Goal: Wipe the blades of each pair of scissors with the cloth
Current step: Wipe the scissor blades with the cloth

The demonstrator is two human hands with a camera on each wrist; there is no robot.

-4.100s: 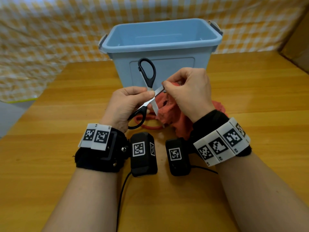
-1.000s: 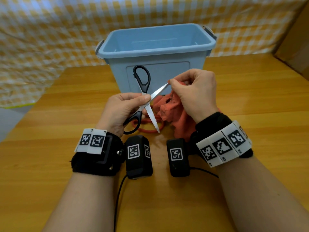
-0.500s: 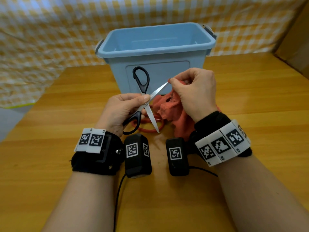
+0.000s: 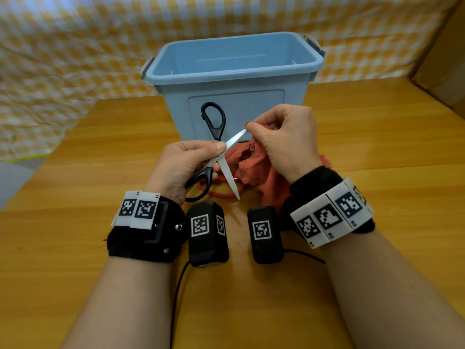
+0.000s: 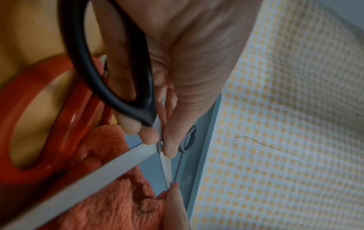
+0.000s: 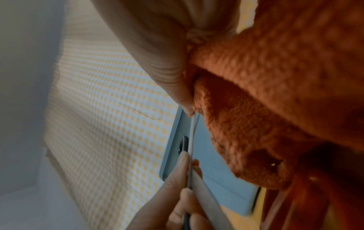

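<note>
In the centre of the head view, the left hand [image 4: 186, 165] pinches the black-handled steel scissors [image 4: 218, 152] at the pivot, blades spread wide. One blade runs up and right, its tip inside the fold of fuzzy orange-red cloth [image 4: 254, 167] clenched by the right hand [image 4: 286, 139]. The other blade points down towards the wooden tabletop [image 4: 377, 152]. The right hand is the nearer one for wiping it. Red loops [image 4: 221, 193], probably a second pair, lie underneath.
</note>
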